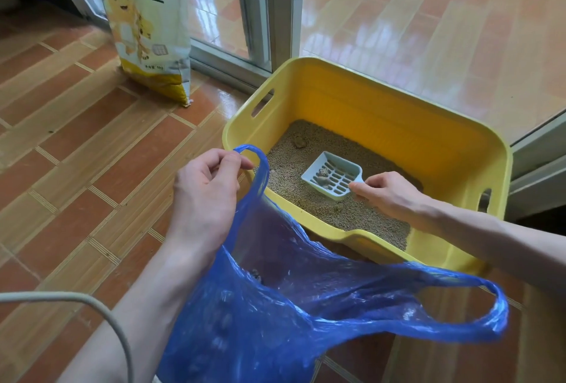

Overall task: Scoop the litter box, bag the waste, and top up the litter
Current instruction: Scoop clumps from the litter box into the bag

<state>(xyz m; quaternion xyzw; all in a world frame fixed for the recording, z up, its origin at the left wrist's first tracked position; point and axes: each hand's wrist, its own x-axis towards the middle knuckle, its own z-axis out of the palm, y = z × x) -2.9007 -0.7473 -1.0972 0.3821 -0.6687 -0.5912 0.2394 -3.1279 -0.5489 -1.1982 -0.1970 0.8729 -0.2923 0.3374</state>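
Scooping under way: right hand (386,195) grips clump-laden scoop (332,176) inside litter box (428,125); left hand (208,186) pinches bag (275,306) handle beside it; a clump (299,142) remains; litter sack (150,24) beyond the box, top-up seemingly pending.

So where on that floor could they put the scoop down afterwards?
The tiled floor is bare between the litter bag and the yellow litter box, left of the left hand. Near the box's front edge it is crowded: the blue plastic bag spreads there, and a grey cable crosses the lower left.
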